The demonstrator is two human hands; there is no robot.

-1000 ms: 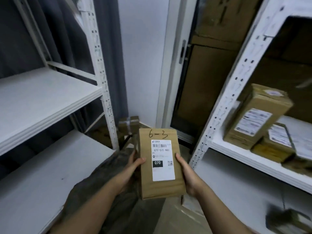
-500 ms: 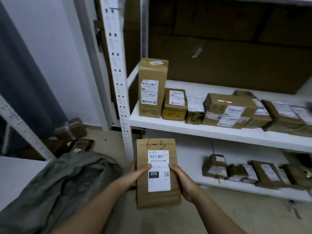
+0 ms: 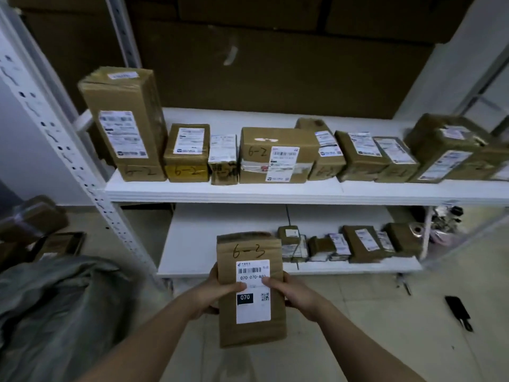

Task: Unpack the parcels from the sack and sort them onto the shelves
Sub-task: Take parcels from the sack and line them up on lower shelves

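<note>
Both hands, left [image 3: 213,295] and right [image 3: 296,295], had their fingers clamped on the parcel [image 3: 252,290] marked 6-3. It stood long-axis upright just before the lower shelf [image 3: 198,244], whose bare left end lay directly beyond it, equally near either hand.

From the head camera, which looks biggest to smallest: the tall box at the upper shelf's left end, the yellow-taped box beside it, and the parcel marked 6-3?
1. Tall box.
2. Parcel marked 6-3, though nearness to the camera inflates it, so this is unsure.
3. Yellow-taped box.
</note>
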